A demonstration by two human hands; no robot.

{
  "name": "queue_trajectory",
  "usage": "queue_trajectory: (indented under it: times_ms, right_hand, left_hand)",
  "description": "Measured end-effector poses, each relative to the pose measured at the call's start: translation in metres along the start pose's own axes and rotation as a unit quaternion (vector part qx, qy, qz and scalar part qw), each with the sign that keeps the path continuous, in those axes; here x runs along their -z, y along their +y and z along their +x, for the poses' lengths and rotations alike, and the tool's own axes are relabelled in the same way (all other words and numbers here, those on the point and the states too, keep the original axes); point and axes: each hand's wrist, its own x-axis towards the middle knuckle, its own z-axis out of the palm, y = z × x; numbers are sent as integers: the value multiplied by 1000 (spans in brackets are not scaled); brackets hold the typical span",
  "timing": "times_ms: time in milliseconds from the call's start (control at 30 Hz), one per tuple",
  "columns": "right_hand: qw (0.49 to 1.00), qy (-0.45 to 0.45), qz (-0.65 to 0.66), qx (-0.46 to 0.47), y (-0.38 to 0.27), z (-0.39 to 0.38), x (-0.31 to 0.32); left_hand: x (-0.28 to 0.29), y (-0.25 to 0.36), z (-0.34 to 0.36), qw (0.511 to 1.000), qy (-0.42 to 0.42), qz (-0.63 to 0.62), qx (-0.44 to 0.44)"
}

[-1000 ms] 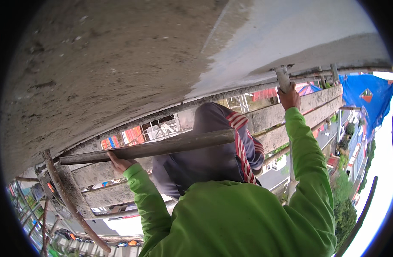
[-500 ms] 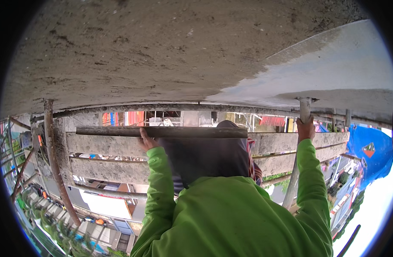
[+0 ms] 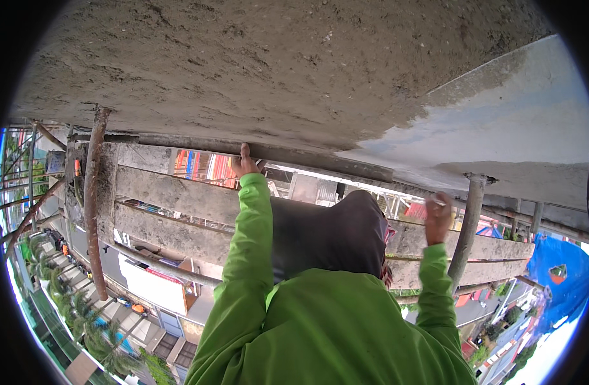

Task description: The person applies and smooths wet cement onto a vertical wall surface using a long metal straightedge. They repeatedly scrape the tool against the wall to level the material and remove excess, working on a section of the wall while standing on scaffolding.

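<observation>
My left hand [image 3: 245, 163] is closed on a long grey straightedge [image 3: 320, 159], gripping it left of its middle. The straightedge lies along the lower part of a rough wall of fresh grey plaster [image 3: 243, 70], touching it or very close to it. My right hand [image 3: 439, 218] is off to the right, in the air just left of an upright scaffold pipe [image 3: 469, 224], and apart from it. Motion smears its fingers, so I cannot see whether they hold anything.
Scaffold planks [image 3: 172, 189] run across below the wall, with gaps showing the street far down. A rusty pole [image 3: 94, 205] stands at the left. Smooth pale wall [image 3: 500, 122] adjoins the wet plaster at right. A blue tarp [image 3: 561, 276] hangs far right.
My left hand has raised the straightedge from above my lap to the wall. My right hand has let go of the scaffold pipe and moved left. The whole view has tilted slightly.
</observation>
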Motion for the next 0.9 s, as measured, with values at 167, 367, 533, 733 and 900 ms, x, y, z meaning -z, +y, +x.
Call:
queue_trajectory:
  times_ms: [167,367,533,733,900]
  right_hand:
    - [756,-192,522,-345,-21,-1,-95]
    - [673,-123,635,-358,-22,24,-165]
    - [647,-123,668,-347,-22,24,-172]
    - [657,-59,650,-378,-22,24,-174]
    - [686,-43,624,-372,3,37,-160]
  left_hand:
    - [-25,11,2,1000,-11,-24,-12]
    - [-31,14,6,1000,-18,0,-1]
    - [-14,33,28,998,-59,-27,4]
    - [4,56,87,998,-50,-26,-36]
    - [9,10,110,998,-44,13,48]
